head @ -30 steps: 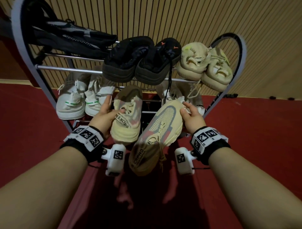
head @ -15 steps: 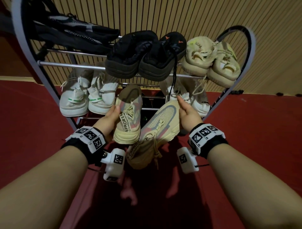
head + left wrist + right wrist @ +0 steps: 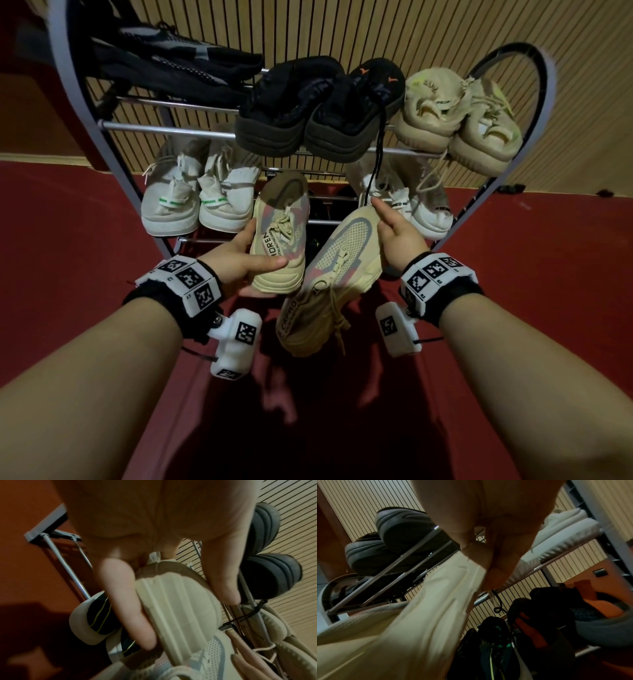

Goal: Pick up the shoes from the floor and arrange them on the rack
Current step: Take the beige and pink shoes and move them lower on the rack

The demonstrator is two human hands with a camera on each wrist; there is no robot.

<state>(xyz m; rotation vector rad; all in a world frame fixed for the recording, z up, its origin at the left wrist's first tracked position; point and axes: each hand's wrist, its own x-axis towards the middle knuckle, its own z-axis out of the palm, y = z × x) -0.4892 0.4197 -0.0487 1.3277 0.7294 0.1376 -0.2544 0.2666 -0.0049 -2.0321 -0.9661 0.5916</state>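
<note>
Raised toward the rack (image 3: 164,128), each hand's fingers grip one cream shoe (image 3: 279,236); shelves hold pairs.

A cream knit sneaker with pink and grey patches (image 3: 279,240) pointed toe-first into the middle tier of the grey metal tube rack (image 3: 164,127), its heel gripped from the left. Its mate, a cream mesh sneaker with loose laces (image 3: 334,284), hung tilted just beside it, heel lowest, held by its toe.
</note>
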